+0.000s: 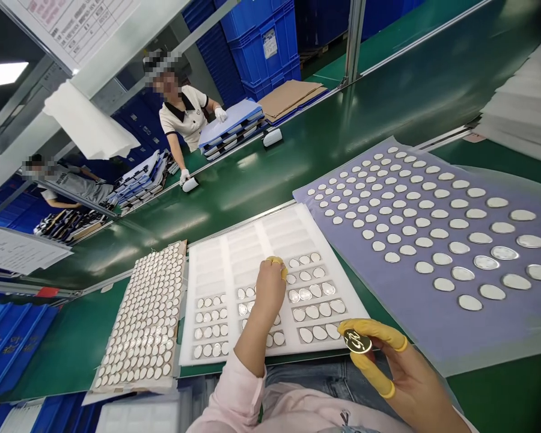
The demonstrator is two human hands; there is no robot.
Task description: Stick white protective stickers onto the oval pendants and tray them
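Between thumb and finger of my right hand (394,361), in yellow finger cots, is a shiny gold round badge (357,341) with raised lettering, held near the front right corner of a white foam tray (207,252). My left hand (270,288) is over the middle of that tray, fingers curled at the yellow tips; whatever they pinch is hidden. Rows of pale oval pieces (321,310) lie in the tray's slots, and its far slots show no pieces. To the right, a purple sheet (388,337) carries many spaced white oval pieces (442,258).
Left of the tray lies a board (139,325) densely covered with small round pieces. Beyond runs a green conveyor belt (234,180) carrying white rolls (272,138). Two co-workers (192,114) stand across it by stacked blue sheets. Blue bins (261,48) stand behind; a white foam stack (523,102) sits far right.
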